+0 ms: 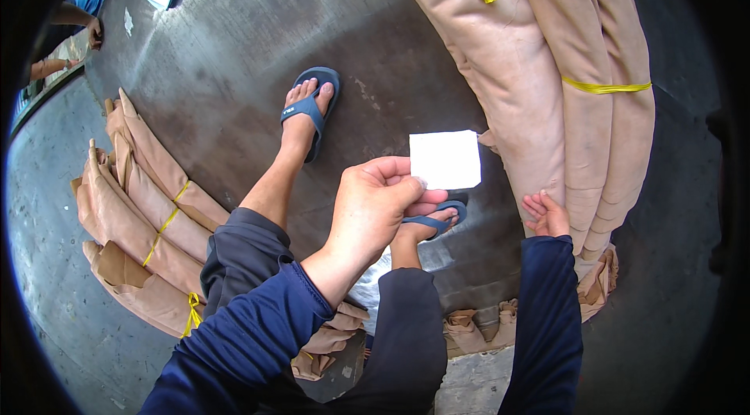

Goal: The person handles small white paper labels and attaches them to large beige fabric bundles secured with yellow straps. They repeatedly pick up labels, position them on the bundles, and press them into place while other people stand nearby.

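Note:
My left hand [375,200] pinches a small white paper slip [445,159] between thumb and fingers, holding it up in front of me. My right hand [548,216] rests with its fingers on the lower end of a tall stack of tan bundles [531,87] tied with yellow bands [605,88]. Both arms wear dark blue sleeves. Below the hands are my own legs in dark trousers, with blue flip-flops [312,106] on a grey metal floor [234,48].
More tan bundles with yellow ties [141,212] lie at the left along the floor's edge, others under my knees [469,329]. Another person's arms [74,32] show at the far upper left. Concrete ground [55,259] lies below left.

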Demonstrator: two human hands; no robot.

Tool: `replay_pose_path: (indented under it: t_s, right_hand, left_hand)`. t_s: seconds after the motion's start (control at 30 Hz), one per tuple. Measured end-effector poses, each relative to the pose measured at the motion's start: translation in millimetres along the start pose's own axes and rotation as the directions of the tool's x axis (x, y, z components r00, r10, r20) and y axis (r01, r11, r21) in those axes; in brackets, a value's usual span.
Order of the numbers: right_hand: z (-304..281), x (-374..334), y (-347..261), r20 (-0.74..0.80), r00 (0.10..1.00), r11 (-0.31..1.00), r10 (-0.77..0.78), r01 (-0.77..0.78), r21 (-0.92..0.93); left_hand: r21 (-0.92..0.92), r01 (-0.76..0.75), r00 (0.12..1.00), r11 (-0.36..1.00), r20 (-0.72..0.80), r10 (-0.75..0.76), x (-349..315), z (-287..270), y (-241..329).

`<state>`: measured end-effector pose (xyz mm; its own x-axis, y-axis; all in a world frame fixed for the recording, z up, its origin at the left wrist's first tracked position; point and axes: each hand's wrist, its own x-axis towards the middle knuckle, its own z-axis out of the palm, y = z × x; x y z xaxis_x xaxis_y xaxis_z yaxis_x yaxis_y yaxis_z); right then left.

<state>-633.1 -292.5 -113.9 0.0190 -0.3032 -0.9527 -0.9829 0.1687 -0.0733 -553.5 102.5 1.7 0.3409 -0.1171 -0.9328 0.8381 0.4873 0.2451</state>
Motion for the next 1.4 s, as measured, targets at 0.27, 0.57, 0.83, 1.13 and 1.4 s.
replay_pose_path:
  t_s: [0.27,0.57,0.83,1.13,1.4]
  right_hand:
    - [2.2,-3.0,-2.5,0.007,1.000,1.000,-0.003,0.003,-0.002]
    - [1.0,-3.0,-2.7,0.021,1.000,1.000,-0.001,0.001,-0.012]
    - [-0.8,-1.6,-1.6,0.043,0.999,1.000,-0.005,0.006,-0.027]
    - [0.4,-1.2,-1.2,0.024,1.000,1.000,-0.012,0.013,-0.026]
    - [-0.3,-0.1,0.6,0.006,1.000,1.000,-0.015,0.015,-0.025]
  left_hand:
    - [0.005,-0.008,1.000,1.000,0.007,0.008,0.9,-0.9,-1.1]
    - [0.012,-0.013,1.000,1.000,0.009,0.013,1.9,0.2,-1.5]
    - [0.010,-0.011,1.000,1.000,0.011,0.011,2.2,1.4,-2.0]
    - [-0.001,-0.011,1.000,1.000,0.017,0.011,1.7,2.5,-1.1]
    - [-0.009,-0.005,1.000,1.000,0.019,0.005,1.6,3.1,-0.8]
